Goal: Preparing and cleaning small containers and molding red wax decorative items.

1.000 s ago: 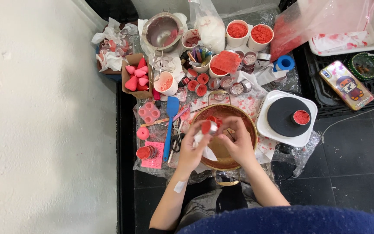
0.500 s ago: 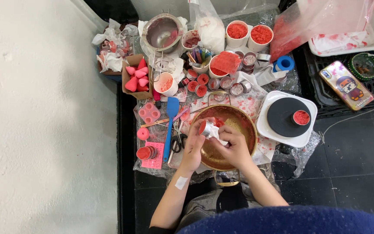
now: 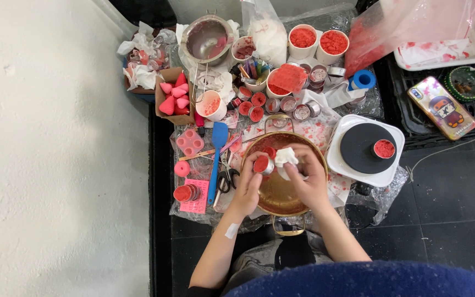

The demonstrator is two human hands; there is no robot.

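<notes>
**Both hands meet over the brass bowl, tin left, tissue right**

The left hand [image 3: 247, 187] is closed round a small round tin [image 3: 263, 164] filled with red. The tin is tipped on its side, its open red face turned away from the bowl centre toward the left. The right hand [image 3: 308, 179] pinches a crumpled white tissue [image 3: 286, 157] that touches the tin's right side. The two hands sit close together, thumbs nearly meeting, right above the brass bowl [image 3: 281, 198]. The tin hangs over the bowl's upper left part, the tissue just right of it. The left hand is the one carrying the tin; the right only reaches it through the tissue.

Around the bowl: a blue spatula [image 3: 217, 151] and scissors [image 3: 226, 179] lie just left of it on the table. A white hotplate [image 3: 365, 149] stands just right of it, with another red-filled tin [image 3: 384, 148] on its black disc. More small tins [image 3: 281, 104] are clustered beyond the bowl's far rim. A phone [image 3: 441, 107] lies well to the right.
</notes>
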